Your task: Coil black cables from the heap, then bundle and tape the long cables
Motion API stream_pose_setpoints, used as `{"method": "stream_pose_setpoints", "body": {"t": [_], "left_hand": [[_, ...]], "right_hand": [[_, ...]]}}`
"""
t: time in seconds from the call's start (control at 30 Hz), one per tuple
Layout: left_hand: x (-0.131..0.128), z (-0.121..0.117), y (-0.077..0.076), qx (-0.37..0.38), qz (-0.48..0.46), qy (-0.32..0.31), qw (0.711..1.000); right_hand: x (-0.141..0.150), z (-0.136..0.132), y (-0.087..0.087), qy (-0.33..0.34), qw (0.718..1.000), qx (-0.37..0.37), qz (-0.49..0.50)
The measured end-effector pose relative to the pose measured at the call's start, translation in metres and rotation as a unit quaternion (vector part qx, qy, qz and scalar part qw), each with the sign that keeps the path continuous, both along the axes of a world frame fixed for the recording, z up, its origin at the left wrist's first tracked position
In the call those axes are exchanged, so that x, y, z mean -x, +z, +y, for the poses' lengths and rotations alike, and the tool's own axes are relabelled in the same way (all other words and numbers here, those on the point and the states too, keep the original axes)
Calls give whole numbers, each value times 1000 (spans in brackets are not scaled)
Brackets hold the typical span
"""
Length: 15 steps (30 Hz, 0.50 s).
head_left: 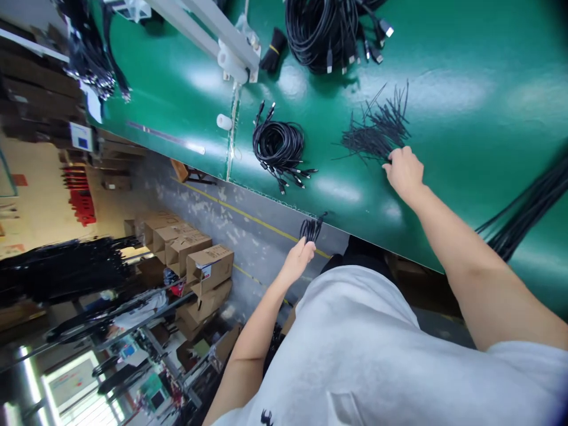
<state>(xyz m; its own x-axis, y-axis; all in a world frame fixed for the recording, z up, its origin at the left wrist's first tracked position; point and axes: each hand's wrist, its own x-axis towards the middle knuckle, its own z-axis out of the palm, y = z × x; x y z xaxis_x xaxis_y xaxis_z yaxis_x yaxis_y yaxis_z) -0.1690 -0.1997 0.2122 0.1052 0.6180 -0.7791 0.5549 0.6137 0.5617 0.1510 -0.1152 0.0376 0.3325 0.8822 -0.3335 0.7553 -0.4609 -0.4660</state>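
Inside the worktop's point(483, 130) near edge, dark strands point(375, 135), seemingly heaped for reach, were touched by the right hand point(406, 173), any pinch being unclear, while beyond that edge a cable coil point(311, 229) was clasped by the left hand point(299, 259), apparently to keep loops together.

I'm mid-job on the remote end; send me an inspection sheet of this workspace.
Surface: green tabletop, glossy, with light reflections.
Job's things: small black coil, held past the table edge; pile of thin black strips, lying loose.
Clutter: white cylinder, yellow-banded black bundle.
Grips: left grip closed on the small black coil; right grip at the pile's edge, pinch unclear.
Cables: medium coil and large coil, plug ends showing; black strands at right.
Surroundings: cardboard boxes, yellow-lined floor.
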Motion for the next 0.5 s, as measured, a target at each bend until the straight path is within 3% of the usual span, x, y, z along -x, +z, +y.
{"method": "stream_pose_setpoints", "body": {"t": [0.1, 0.27, 0.4, 0.5], "left_hand": [[-6, 3, 3, -43, 36, -39, 998], [-9, 8, 5, -58, -71, 6, 996], [-13, 9, 1, -54, -123, 92, 987], [-16, 7, -2, -41, -168, 118, 978]], "right_hand": [[-6, 9, -7, 33, 998, 55, -21], [-23, -4, 4, 45, 995, 63, -57], [-45, -26, 14, -17, 998, 39, -40], [-40, -61, 36, -84, 995, -42, 45]]}}
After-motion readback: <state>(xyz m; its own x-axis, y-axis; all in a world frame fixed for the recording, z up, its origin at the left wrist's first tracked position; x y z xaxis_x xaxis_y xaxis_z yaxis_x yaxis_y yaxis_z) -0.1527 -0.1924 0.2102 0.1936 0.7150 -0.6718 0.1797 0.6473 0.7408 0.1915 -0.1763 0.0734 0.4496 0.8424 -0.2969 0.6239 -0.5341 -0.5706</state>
